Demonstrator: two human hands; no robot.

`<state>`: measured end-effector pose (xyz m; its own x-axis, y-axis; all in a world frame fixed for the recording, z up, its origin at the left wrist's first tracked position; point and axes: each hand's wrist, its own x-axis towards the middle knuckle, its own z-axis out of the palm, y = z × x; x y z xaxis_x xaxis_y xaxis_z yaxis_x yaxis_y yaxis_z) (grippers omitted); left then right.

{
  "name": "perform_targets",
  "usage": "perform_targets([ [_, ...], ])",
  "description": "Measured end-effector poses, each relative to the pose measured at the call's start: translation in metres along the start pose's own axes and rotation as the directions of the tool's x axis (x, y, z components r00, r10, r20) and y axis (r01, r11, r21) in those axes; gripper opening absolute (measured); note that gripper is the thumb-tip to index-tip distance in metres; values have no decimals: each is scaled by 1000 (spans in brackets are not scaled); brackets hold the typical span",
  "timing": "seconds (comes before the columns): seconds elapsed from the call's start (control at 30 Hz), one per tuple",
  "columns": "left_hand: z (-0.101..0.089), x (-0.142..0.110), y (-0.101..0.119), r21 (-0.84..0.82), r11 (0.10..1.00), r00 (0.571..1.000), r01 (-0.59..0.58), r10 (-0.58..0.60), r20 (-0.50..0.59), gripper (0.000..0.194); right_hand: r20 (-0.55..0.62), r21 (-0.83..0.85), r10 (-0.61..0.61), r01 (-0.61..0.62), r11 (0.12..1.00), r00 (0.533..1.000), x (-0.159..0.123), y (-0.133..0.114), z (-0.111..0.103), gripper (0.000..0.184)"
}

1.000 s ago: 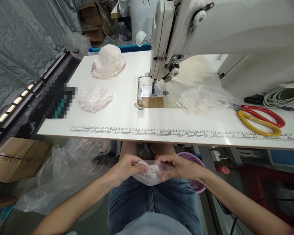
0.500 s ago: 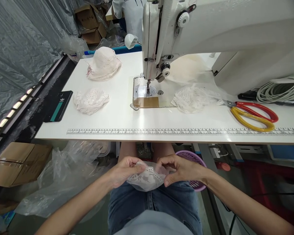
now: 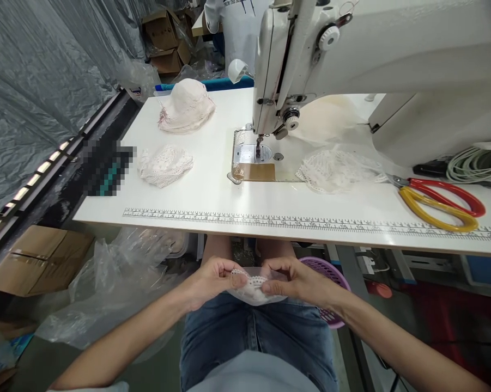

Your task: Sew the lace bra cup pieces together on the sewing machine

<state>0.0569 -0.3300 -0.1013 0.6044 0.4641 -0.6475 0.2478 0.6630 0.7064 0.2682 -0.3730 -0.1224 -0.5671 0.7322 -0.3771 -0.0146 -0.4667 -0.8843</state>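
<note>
Over my lap, a small piece of sheer white lace fabric (image 3: 253, 291) is stretched between both hands. My left hand (image 3: 218, 280) pinches its left side, thumb on top of the scalloped lace edge. On the right side, my right hand (image 3: 288, 280) grips the same edge between thumb and fingers. Above them on the table stands a white sewing machine (image 3: 276, 71), its presser foot (image 3: 259, 148) over the metal plate. White lace pieces lie to the left (image 3: 165, 166) and right (image 3: 331, 170) of that plate. The fingertips under the fabric are partly hidden.
Red-and-yellow-handled scissors (image 3: 443, 204) lie on the table's right. A ruler strip (image 3: 270, 220) runs along its front edge. A stack of pale fabric cups (image 3: 187, 106) sits at the back left. A purple basket (image 3: 327, 272) stands below; a person (image 3: 245, 32) is beyond the machine.
My right thumb has come down onto the lace edge and moved closer to my left hand. The view has shifted slightly, so the table appears farther right.
</note>
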Motion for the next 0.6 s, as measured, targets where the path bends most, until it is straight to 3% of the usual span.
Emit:
perform_targets([
  [0.17, 6, 6, -3, 31, 998, 998, 46, -44, -53, 33, 8, 104, 29, -29, 994, 1000, 3, -2, 1, 33],
  [0.27, 6, 7, -2, 58, 997, 994, 44, -38, -100, 30, 80, 125, 49, -59, 990, 996, 2, 0, -6, 31],
  [0.37, 3, 5, -2, 34, 999, 997, 42, -40, -60, 28, 153, 86, 22, -36, 996, 988, 0, 2, -13, 29],
  [0.6, -2, 7, -3, -144, 986, 997, 79, -81, -6, 31, 171, -14, -75, 78, 997, 982, -12, 7, -24, 27],
])
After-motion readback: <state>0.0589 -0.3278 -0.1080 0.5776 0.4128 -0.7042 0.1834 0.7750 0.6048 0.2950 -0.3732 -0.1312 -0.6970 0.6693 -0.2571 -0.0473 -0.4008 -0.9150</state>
